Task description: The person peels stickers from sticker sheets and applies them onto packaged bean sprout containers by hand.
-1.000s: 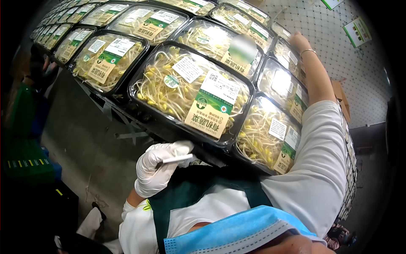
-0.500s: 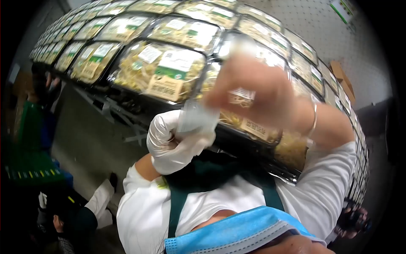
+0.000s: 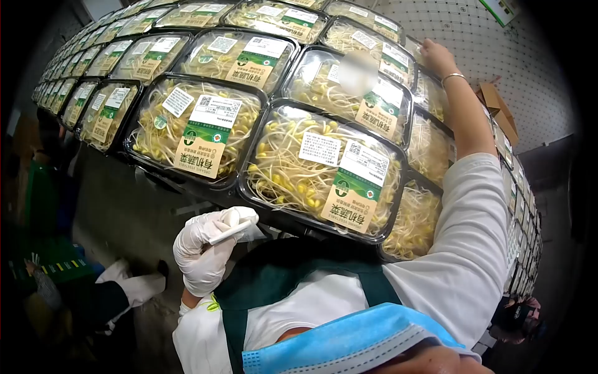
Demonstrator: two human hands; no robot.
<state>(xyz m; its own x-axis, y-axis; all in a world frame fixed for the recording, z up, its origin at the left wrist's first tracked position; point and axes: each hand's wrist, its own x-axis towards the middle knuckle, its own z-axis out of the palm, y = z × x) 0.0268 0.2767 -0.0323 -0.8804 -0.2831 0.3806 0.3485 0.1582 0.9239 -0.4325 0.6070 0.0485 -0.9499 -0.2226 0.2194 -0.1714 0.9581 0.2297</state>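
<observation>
One thin white piece [image 3: 233, 229], flat and straight-edged, sits pinched between the thumb and fingers of the gloved left hand [image 3: 204, 252], with something translucent at its right end. It looks light and fairly stiff, perhaps slippery against the glove, so a grip along its long edge seems soundest. The glove is white, thin and wrinkled. Beyond the left hand and to its right lies a front pack [image 3: 321, 171], a black tray with rounded corners under a glossy clear lid, bearing a white sticker and a green, white and tan label. Such a pack should be light, with a slick, slightly springy shell and fragile, threadlike sprouts inside; the rim is likely the safest hold. Straight beyond the left hand is a matching neighbour pack [image 3: 193, 131]. Well apart, the bare right hand [image 3: 439, 57] reaches to a far pack [image 3: 413, 48]; its fingers are partly hidden, so whether they grip or merely touch cannot be told. Below that hand, a smooth, shiny bracelet [image 3: 453, 77] circles the wrist, and to its right stands a brown cardboard box [image 3: 498, 112] with creased flaps.
</observation>
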